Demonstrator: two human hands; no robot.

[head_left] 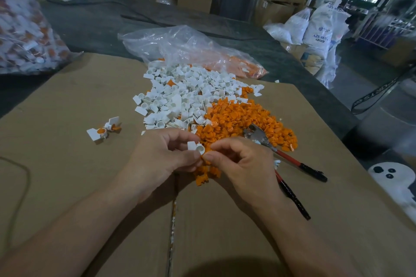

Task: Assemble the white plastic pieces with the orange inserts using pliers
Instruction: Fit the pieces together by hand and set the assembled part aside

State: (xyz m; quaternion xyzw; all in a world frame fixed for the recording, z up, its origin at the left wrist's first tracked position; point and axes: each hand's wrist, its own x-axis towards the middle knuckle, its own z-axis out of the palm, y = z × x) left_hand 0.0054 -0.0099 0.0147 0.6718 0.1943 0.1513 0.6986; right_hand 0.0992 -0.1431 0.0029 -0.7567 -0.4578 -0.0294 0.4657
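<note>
My left hand (166, 155) pinches a white plastic piece (195, 146) with a round socket, just in front of the piles. My right hand (240, 162) meets it from the right, thumb and forefinger pinched at the socket; an orange insert (205, 159) shows between the fingertips. A heap of white pieces (180, 96) lies beyond my hands, and a heap of orange inserts (243, 123) spreads to its right. Red-handled pliers (281, 153) lie on the cardboard, jaws on the orange heap, right of my right hand. Two assembled pieces (102, 130) sit at the left.
Everything rests on a flattened cardboard sheet (67, 186) with a seam down the middle. A clear plastic bag (180, 47) lies behind the piles. A bag of assembled parts (22, 29) stands at the far left. Sacks (317, 29) and cartons stand beyond the table.
</note>
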